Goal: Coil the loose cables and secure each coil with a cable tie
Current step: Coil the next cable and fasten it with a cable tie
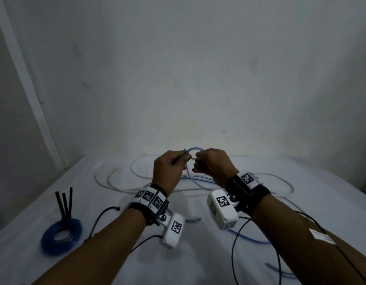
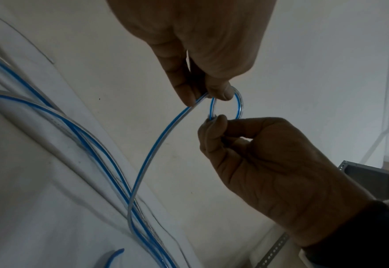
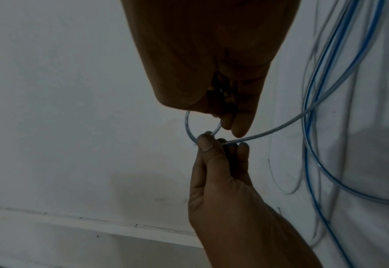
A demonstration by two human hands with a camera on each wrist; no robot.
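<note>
A thin clear cable with a blue stripe is bent into a small loop held above the white table. My left hand pinches it between thumb and fingers where the loop crosses the long run. My right hand pinches the loop's other side, by the cable's end. The rest of this cable hangs down to the table and lies there in loose curves. In the right wrist view my left thumb presses on the crossing and the loop is faint.
At the left a blue coil lies bound, with black cable ties sticking up from it. A loose white cable curves across the far table. Black camera leads trail from both wrists. A wall stands close behind.
</note>
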